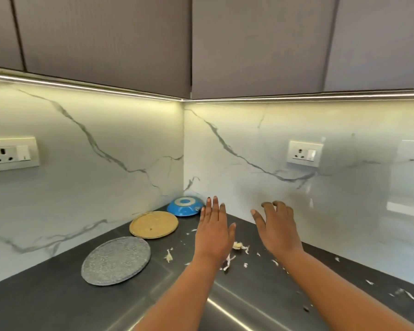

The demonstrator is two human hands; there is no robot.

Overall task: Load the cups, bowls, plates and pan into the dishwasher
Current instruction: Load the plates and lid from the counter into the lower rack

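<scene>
Both hands up over the dark worktop (58, 304), holding nothing: left hand (214, 231) flat with straight fingers, right hand (276, 225) spread with fingertips bent a little. Dark, shiny worktop in a corner, white marble-look walls (93, 187) on two sides, a plug socket (10, 152) on the left wall and another socket (305, 153) on the right wall. Grey cupboards (105, 37) above with a strip of light under them. Blue bowl (185, 206) upside down at the very back, just beside the left fingertips. Tan plate (154, 224) next, face down. Grey speckled plate (116, 260) nearest, also face down. Small pale scraps (239, 246) scattered under and beside the hands
</scene>
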